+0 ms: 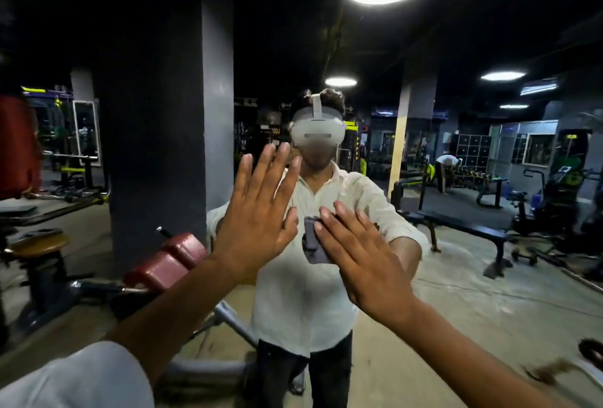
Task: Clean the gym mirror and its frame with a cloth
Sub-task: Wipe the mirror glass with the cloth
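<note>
Right grip [362,264]: flat open, I'm pressing the cloth [313,246].
Left grip [257,211]: spread wide, empty, just left of the cloth.

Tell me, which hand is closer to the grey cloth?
The right. The right hand presses flat on the grey cloth, covering part of it; the left hand is spread open just to the cloth's left.

The person wears a white collared shirt [303,293], its left sleeve [75,378] pushed up above the forearm, dark trousers [332,371], and a pale grey headset [316,133] with an overhead strap.
</note>
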`<action>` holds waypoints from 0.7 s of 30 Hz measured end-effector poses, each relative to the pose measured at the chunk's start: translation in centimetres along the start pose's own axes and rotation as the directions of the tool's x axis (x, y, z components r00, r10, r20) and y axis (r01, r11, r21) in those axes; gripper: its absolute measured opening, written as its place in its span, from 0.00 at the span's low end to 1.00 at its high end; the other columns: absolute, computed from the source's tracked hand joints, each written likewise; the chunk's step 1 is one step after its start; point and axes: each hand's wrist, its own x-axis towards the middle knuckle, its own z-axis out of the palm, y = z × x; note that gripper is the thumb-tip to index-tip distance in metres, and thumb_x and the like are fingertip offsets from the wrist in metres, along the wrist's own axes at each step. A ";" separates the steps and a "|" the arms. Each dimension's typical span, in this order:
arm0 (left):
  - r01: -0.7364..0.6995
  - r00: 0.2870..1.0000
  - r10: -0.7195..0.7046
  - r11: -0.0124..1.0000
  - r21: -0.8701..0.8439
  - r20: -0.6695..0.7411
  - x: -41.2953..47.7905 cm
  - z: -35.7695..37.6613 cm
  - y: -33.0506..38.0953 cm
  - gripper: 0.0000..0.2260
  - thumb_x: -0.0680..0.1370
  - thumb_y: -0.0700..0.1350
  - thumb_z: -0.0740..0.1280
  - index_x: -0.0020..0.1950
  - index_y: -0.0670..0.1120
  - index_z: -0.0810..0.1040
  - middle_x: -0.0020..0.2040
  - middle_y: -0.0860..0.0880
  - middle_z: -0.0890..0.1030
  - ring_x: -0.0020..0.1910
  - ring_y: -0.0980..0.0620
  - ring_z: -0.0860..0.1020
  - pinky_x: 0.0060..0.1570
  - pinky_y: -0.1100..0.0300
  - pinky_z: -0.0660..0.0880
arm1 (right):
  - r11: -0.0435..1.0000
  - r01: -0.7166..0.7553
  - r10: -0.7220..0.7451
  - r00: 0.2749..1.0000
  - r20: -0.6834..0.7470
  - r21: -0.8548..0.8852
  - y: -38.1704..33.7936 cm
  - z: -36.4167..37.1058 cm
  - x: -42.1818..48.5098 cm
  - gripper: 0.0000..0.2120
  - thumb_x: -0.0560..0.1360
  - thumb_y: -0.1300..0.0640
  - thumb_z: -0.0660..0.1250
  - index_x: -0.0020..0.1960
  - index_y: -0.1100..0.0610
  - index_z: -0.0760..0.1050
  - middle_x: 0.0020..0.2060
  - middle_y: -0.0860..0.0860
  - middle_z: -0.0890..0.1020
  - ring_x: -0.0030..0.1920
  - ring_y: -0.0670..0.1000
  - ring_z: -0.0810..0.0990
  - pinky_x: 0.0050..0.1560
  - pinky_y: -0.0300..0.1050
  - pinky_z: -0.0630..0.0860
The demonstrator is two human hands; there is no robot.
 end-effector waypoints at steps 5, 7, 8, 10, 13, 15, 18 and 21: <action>0.018 0.999 -0.018 1.000 0.002 0.050 -3.7 0.6 1.6 0.35 0.84 0.53 0.58 0.87 0.40 0.49 0.87 0.37 0.48 0.86 0.37 0.48 0.84 0.36 0.45 | 0.999 -0.016 0.014 0.999 0.039 0.035 -0.9 0.1 -1.4 0.27 0.84 0.60 0.49 0.82 0.63 0.63 0.83 0.58 0.62 0.84 0.62 0.56 0.80 0.64 0.60; 0.026 0.998 -0.026 1.000 0.010 0.064 -4.5 0.3 2.3 0.35 0.84 0.53 0.58 0.87 0.39 0.50 0.87 0.36 0.48 0.86 0.36 0.48 0.83 0.36 0.47 | 0.999 -0.003 0.001 0.999 0.050 0.042 -1.1 0.4 -1.9 0.29 0.88 0.53 0.40 0.81 0.63 0.65 0.82 0.58 0.63 0.83 0.61 0.57 0.81 0.62 0.55; 0.029 0.997 -0.030 1.000 0.010 0.067 -4.8 0.1 2.6 0.36 0.84 0.53 0.58 0.86 0.39 0.50 0.87 0.36 0.48 0.86 0.35 0.48 0.83 0.35 0.48 | 1.000 0.017 -0.018 0.997 0.070 0.019 -1.2 0.6 -2.5 0.28 0.87 0.53 0.42 0.81 0.63 0.65 0.82 0.58 0.63 0.83 0.61 0.56 0.82 0.61 0.53; 0.032 0.996 -0.032 0.999 0.008 0.086 -5.4 -0.1 3.1 0.37 0.83 0.55 0.59 0.86 0.38 0.50 0.86 0.35 0.49 0.86 0.34 0.49 0.83 0.34 0.50 | 0.996 0.089 -0.085 0.990 0.114 -0.031 -1.7 1.6 -4.1 0.27 0.84 0.56 0.48 0.81 0.62 0.64 0.82 0.58 0.62 0.84 0.60 0.54 0.83 0.60 0.49; 0.015 0.990 -0.017 1.000 0.017 0.137 -6.3 -0.3 3.5 0.41 0.83 0.59 0.62 0.86 0.38 0.50 0.86 0.34 0.49 0.85 0.33 0.50 0.82 0.32 0.53 | 0.965 0.258 -0.244 0.950 0.194 -0.049 -1.6 2.9 -6.3 0.27 0.88 0.53 0.42 0.82 0.60 0.64 0.83 0.57 0.61 0.85 0.58 0.51 0.84 0.57 0.41; -0.010 0.987 0.007 1.000 0.016 0.159 -7.0 -0.5 3.6 0.41 0.82 0.60 0.63 0.86 0.38 0.51 0.86 0.34 0.49 0.85 0.33 0.51 0.81 0.31 0.55 | 0.946 0.318 -0.298 0.930 0.216 -0.061 -0.5 2.8 -6.2 0.27 0.88 0.51 0.44 0.82 0.59 0.64 0.83 0.56 0.61 0.84 0.58 0.52 0.84 0.56 0.42; -0.058 0.986 0.057 0.998 0.005 0.157 -7.0 -1.2 4.1 0.39 0.82 0.59 0.63 0.86 0.40 0.54 0.87 0.37 0.50 0.86 0.37 0.52 0.81 0.33 0.55 | 0.964 0.258 -0.242 0.952 0.188 -0.066 0.6 2.0 -4.9 0.29 0.87 0.47 0.43 0.82 0.60 0.64 0.83 0.57 0.62 0.84 0.59 0.56 0.83 0.59 0.49; -0.146 0.980 0.147 0.989 -0.019 0.134 -5.0 -1.4 4.3 0.37 0.82 0.55 0.64 0.87 0.42 0.56 0.87 0.40 0.51 0.86 0.40 0.51 0.82 0.34 0.52 | 0.985 0.161 -0.150 0.976 0.160 -0.063 0.2 1.1 -4.2 0.28 0.87 0.51 0.42 0.82 0.60 0.64 0.83 0.57 0.62 0.83 0.60 0.58 0.81 0.62 0.56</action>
